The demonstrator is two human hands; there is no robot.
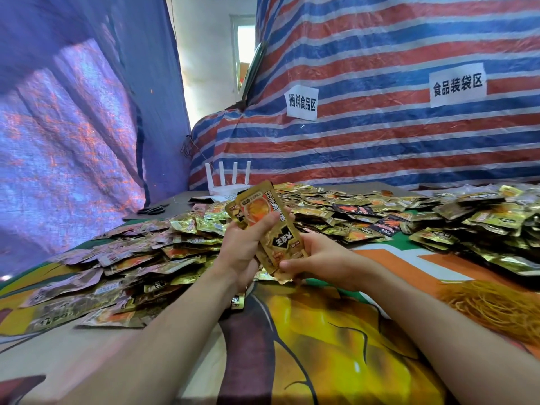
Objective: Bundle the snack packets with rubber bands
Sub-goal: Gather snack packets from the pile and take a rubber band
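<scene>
A small stack of gold snack packets (264, 213) stands tilted above the table between my hands. My left hand (244, 249) grips the stack from the left, thumb across the front packet. My right hand (318, 260) pinches the stack's lower end, thumb on its bottom corner. A heap of yellow rubber bands (493, 306) lies at the right edge of the table. No band is visible around the stack. Loose gold packets (140, 258) cover the table to the left, and more loose packets (380, 217) spread behind and to the right.
A colourful printed cloth (336, 340) covers the table in front of me. Black scissors (152, 211) and a white router (229, 182) sit at the back left. A striped tarp (380, 147) with paper signs hangs behind, and a blue tarp (73, 127) hangs on the left.
</scene>
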